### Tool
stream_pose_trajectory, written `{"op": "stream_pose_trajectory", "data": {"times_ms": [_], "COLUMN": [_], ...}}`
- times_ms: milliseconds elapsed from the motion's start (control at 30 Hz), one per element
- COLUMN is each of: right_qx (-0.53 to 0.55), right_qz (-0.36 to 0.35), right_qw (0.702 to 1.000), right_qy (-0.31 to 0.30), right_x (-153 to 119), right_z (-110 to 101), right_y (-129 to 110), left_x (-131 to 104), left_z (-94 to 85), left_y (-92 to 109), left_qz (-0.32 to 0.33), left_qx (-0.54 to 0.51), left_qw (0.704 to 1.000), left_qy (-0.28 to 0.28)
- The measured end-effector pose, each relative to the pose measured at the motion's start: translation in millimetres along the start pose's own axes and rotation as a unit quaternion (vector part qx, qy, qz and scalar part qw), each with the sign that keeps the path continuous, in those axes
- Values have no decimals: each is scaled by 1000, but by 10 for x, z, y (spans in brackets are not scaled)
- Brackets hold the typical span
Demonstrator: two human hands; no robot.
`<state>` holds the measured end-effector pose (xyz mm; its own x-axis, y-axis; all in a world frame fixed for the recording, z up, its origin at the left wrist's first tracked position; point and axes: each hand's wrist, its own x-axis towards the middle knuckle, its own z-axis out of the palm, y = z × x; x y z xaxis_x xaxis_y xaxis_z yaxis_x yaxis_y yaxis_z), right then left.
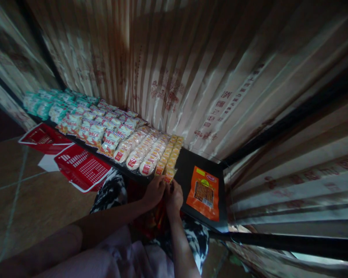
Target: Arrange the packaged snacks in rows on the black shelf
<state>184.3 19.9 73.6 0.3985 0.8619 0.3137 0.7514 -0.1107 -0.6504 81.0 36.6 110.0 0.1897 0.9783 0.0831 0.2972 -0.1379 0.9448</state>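
Observation:
My left hand (155, 191) and my right hand (174, 196) are close together at the front edge of a black shelf (186, 162). Both hands have their fingers closed on a small yellow packet (169, 175) at the near end of two rows of yellow packets (173, 154). Left of these lie rows of round white crackers in clear wrap (147, 166), then white snack bags with striped edges (91, 132), then teal bags (43, 109) at the far left. An orange pouch (204, 193) lies flat on the shelf, right of my hands.
Red baskets (85, 166) with white rims stand on the tiled floor below the shelf, to the left. A pleated printed curtain (174, 77) hangs behind the shelf. Black frame bars (278, 123) run along the right side.

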Motion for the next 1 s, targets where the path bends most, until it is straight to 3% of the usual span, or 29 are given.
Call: {"op": "stream_pose_trajectory", "data": {"times_ms": [333,533,800,900,1000], "right_qx": [-6,3,10,11,16], "right_qz": [-6,30,61,67,70], "right_qw": [1000,999,998,998,997], "right_qy": [20,-9,4,17,18], "right_x": [42,59,73,67,60], "right_z": [75,14,19,46,75], "right_y": [17,-42,-112,-92,-46], "left_x": [39,37,63,83,142], "left_z": [-29,-56,-66,-84,-124], "left_y": [-51,-153,-227,-265,-280], "left_qz": [52,107,131,178,264], "left_qx": [97,116,149,183,236], "left_qw": [994,987,980,967,935], "left_qy": [-2,-12,-3,0,-8]}}
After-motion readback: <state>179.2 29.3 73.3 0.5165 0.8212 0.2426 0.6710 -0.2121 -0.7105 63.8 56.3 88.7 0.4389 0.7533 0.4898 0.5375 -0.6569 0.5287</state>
